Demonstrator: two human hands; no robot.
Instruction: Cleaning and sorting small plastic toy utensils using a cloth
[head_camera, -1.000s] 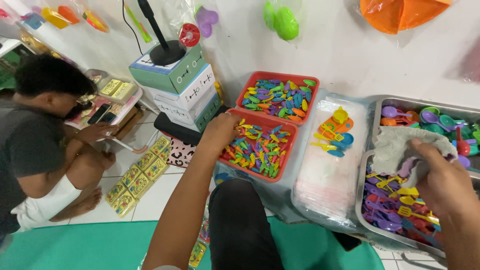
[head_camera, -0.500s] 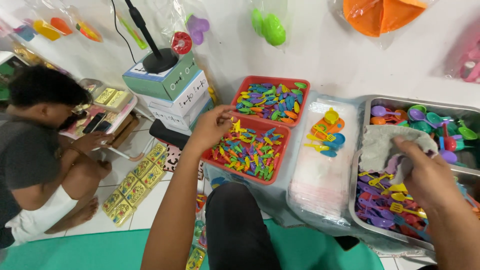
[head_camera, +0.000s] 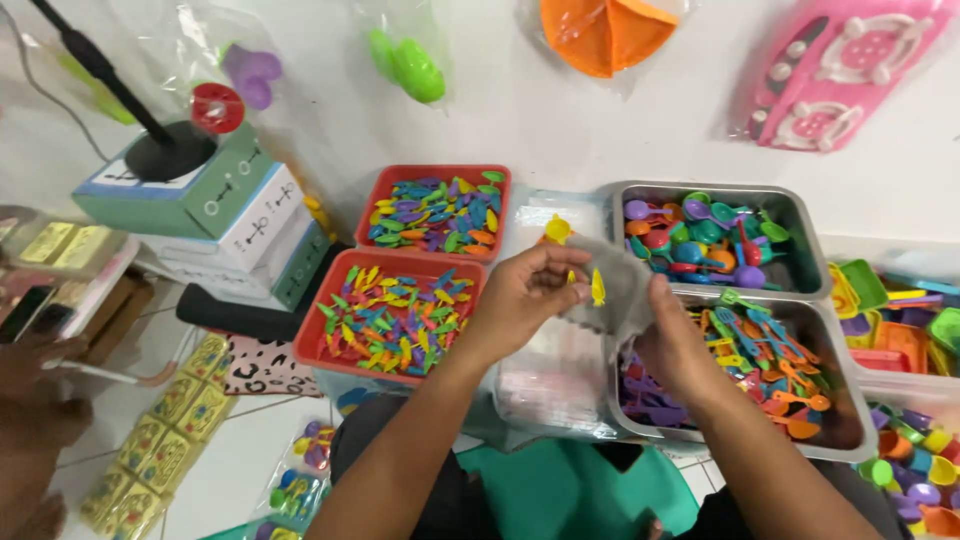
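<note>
My left hand (head_camera: 522, 295) pinches a small yellow toy piece (head_camera: 597, 287) at the edge of a grey cloth (head_camera: 622, 285). My right hand (head_camera: 677, 350) grips the same cloth from below, over a near metal tray (head_camera: 740, 443) of purple, orange and yellow toy utensils. Both hands meet in the middle of the view, above a stack of clear plastic bags (head_camera: 550, 385). A small pile of yellow and orange toy pieces (head_camera: 556, 231) shows just behind the cloth.
Two red trays, near (head_camera: 308, 345) and far (head_camera: 432, 169), hold colourful toy cutlery at centre left. A far metal tray (head_camera: 700, 186) holds toy spoons. Stacked boxes (head_camera: 230, 215) carry a black stand. Another person's arm (head_camera: 30, 400) is at the left edge. More toys lie at the right (head_camera: 900, 340).
My left hand left the near red tray and came right with a yellow piece to the cloth. My right hand brought the cloth leftward. The view swung right.
</note>
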